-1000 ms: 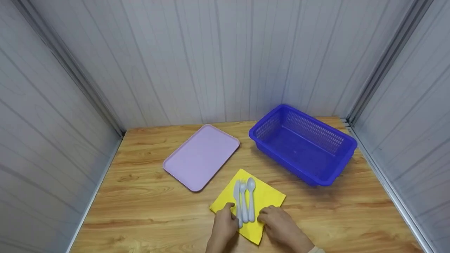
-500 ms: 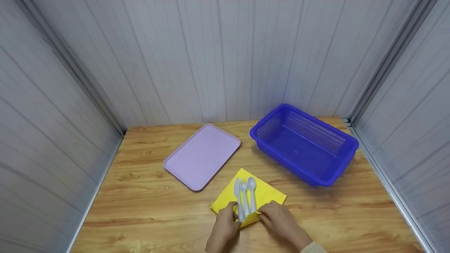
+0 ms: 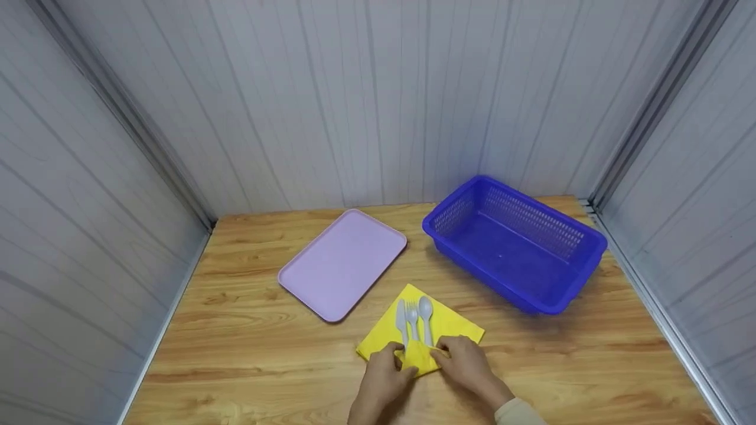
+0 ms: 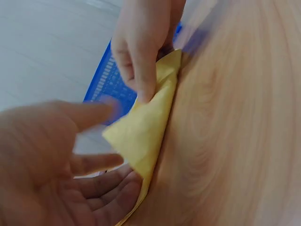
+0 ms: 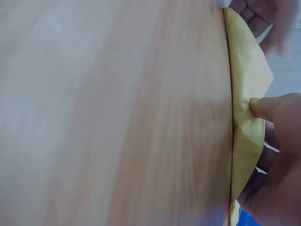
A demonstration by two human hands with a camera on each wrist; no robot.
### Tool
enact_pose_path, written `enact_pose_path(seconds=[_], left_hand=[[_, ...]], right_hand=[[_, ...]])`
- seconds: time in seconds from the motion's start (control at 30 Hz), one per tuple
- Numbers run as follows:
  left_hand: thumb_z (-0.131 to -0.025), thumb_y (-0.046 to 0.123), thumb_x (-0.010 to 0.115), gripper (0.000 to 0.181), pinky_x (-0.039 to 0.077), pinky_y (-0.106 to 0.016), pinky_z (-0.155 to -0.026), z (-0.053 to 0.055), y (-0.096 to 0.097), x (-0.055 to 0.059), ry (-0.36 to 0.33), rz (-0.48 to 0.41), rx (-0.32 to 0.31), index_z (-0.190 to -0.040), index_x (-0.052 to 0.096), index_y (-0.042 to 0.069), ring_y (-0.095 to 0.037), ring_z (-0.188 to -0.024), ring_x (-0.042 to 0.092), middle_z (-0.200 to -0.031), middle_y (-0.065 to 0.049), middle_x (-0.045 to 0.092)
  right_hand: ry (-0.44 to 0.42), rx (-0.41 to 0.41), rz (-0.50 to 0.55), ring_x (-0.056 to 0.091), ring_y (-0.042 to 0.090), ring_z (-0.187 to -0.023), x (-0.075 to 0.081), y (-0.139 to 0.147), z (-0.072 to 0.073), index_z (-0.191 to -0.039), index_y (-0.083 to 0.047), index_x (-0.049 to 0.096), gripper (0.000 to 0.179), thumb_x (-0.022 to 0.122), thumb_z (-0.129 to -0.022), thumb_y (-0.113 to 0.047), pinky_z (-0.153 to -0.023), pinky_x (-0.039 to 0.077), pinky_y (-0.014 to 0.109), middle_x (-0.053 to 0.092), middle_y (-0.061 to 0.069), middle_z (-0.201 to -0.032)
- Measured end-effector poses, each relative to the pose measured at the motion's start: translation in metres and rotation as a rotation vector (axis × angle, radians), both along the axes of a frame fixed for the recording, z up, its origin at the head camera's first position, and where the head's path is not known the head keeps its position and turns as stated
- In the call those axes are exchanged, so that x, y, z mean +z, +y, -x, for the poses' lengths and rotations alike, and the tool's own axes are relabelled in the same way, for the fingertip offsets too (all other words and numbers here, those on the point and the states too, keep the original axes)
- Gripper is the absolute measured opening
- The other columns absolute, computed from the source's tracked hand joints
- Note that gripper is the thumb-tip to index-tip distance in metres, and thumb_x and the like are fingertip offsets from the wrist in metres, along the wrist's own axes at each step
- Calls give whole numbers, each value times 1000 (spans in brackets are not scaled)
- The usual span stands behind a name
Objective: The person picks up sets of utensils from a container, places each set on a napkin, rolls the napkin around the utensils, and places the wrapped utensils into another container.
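Note:
A yellow napkin (image 3: 458, 329) lies on the table with its near corner folded up over the handles of a pale grey knife (image 3: 401, 319), fork (image 3: 412, 316) and spoon (image 3: 425, 308). Their upper ends show side by side; the handles are hidden beneath the flap. My right hand (image 3: 468, 361) pinches the flap on its right side, the thumb pressing on the fabric in the right wrist view. At the fold's left end is my left hand (image 4: 42, 150), thumb and fingers spread apart, with fingers touching the napkin's edge in the left wrist view.
A pink tray (image 3: 342, 265) lies flat beyond the napkin to the left. At the back right stands a blue basket (image 3: 514, 254) with perforated sides. Pale panel walls (image 3: 354, 106) enclose the wooden table (image 3: 248, 354) at the back and both sides.
The near napkin corner, flat a second ago, has been lifted and folded away from me over the cutlery handles. Both hands followed the fold; the left thumb is now off the cutlery.

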State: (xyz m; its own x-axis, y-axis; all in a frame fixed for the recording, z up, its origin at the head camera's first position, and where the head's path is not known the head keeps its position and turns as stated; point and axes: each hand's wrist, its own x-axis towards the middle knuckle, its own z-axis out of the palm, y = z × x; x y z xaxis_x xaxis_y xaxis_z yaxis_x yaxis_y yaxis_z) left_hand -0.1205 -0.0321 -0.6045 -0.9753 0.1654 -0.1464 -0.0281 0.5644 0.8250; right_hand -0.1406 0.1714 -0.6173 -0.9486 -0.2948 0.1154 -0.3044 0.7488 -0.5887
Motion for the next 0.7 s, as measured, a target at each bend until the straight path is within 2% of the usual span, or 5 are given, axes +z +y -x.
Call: enact_pose_path(seconds=[0.1, 0.23, 0.4, 0.53, 0.7], left_hand=[[-79, 7, 80, 36, 43, -24, -51, -1, 5, -5, 110, 51, 38, -109, 61, -1, -6, -57, 50, -66, 7, 54], [-78, 6, 80, 31, 45, -27, -52, -3, 9, -7, 136, 113, 103, -103, 62, 3, -8, -57, 52, -65, 6, 54], [-82, 13, 78, 20, 50, -34, -62, -17, 24, 5, 257, 394, 140, -98, 67, 7, -17, -73, 59, -79, -1, 62], [-89, 20, 70, 22, 52, -36, -78, -32, 42, 14, 387, 588, -52, -105, 69, 5, -24, -94, 62, -98, -8, 65], [-91, 27, 66, 45, 41, -35, -100, -40, 57, 6, 353, 746, -264, -126, 61, -1, -32, -122, 52, -127, -18, 58]], right_hand=[[3, -20, -11, 40, 6, -58, 0, -1, 0, -70, -20, 57, 23, 70, -89, -23, -54, 37, 27, 47, -13, -64], [12, -36, -35, 43, 7, -58, -1, -5, 0, -73, -18, 59, 18, 70, -87, -18, -55, 40, 30, 51, -12, -65], [19, -57, -53, 42, 8, -58, -2, -8, -2, -73, -16, 60, 16, 71, -85, -16, -54, 39, 29, 49, -11, -64], [-3, -82, -60, 40, 10, -58, -1, -10, -1, -73, -16, 58, 16, 69, -85, -16, -54, 36, 29, 45, -9, -63], [-17, -94, -62, 39, 11, -58, -2, -9, 0, -73, -16, 57, 16, 68, -85, -16, -54, 35, 30, 44, -8, -62]])
